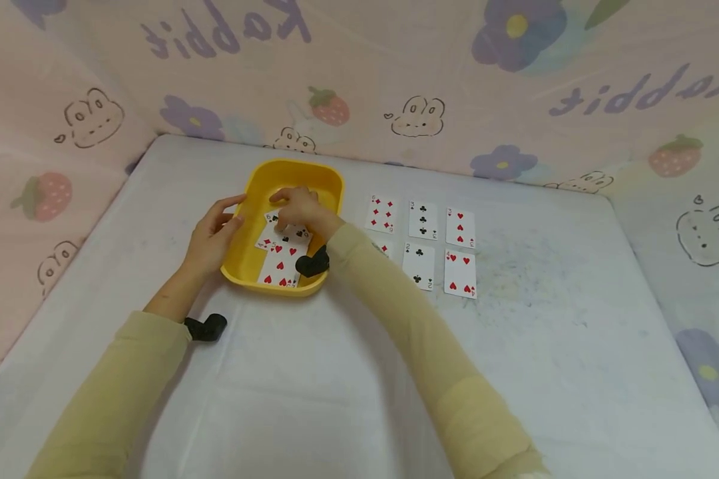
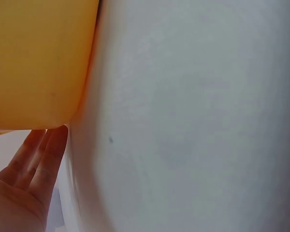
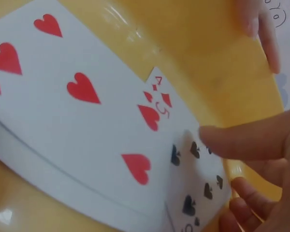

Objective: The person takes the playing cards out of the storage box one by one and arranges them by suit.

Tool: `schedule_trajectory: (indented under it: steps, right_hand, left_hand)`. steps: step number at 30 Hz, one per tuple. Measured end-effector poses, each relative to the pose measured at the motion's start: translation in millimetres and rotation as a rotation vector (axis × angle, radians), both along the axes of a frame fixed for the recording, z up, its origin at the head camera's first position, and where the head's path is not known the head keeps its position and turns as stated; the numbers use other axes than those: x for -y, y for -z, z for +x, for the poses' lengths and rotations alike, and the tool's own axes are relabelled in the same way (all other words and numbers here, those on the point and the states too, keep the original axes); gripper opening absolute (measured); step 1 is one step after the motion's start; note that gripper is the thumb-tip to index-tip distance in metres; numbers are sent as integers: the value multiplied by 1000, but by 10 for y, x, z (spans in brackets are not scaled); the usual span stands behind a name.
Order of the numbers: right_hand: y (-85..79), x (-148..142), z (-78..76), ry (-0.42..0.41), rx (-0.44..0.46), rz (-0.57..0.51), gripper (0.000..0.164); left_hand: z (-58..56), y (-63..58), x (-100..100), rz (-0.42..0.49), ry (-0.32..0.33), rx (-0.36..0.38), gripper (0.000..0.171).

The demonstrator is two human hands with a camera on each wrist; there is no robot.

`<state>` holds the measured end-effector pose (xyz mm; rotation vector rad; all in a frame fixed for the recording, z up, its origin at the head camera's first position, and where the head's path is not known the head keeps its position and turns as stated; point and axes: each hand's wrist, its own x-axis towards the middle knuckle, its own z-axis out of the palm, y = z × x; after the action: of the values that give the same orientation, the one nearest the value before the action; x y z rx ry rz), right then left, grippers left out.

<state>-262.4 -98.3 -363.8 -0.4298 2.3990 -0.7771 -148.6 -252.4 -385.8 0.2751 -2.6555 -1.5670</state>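
Observation:
A yellow tub (image 1: pixel 257 287) holds several loose playing cards. On the left, my left hand (image 1: pixel 212 239) holds the tub's side, its thumb over the rim and its fingers against the outer wall. Inside the tub, my right hand (image 1: pixel 302 209) reaches over the cards with its fingers apart. Its thumb (image 3: pixel 222 140) touches the edge of a six of spades (image 3: pixel 200 166), while the other fingertips are near that card's end. A five of hearts (image 3: pixel 111 111) partly covers it. The corner of a four of diamonds (image 3: pixel 156 79) shows between them.
Right of the tub, face-up cards lie in two rows: a six of diamonds (image 1: pixel 382 214), three of clubs (image 1: pixel 423 221) and three of hearts (image 1: pixel 460 227) behind, a two of clubs (image 1: pixel 419 266) and four of hearts (image 1: pixel 460 273) in front. My right sleeve hides part of another diamond card.

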Motion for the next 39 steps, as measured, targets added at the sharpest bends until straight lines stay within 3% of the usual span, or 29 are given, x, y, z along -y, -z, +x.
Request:
schedule_trajectory:
  steps: [7,12,19,24,29,39]
  right_hand:
    - [50,-2,14,-48,-90,112,59]
    - [46,-22,49,22,-88,98,52]
    - [16,-38,99,123,-117,-1,33]
    - [8,-23,73,188,-130,-67,32]
    - [-19,-27,36,305,-86,-219,32]
    - [-302,-287,37,450,-57,-406,27]
  left_hand:
    - [-1,4,2,-3,-11,0,45]
    - [0,0,-7,-4,-13,-4,45]
    - [6,-5,-17,2,-9,-11,45]
    - [8,-8,-20,1,-11,-11,45]
    - [9,1,-17,-4,-7,-8,46]
    - [1,5,-7,-11,-9,5,45]
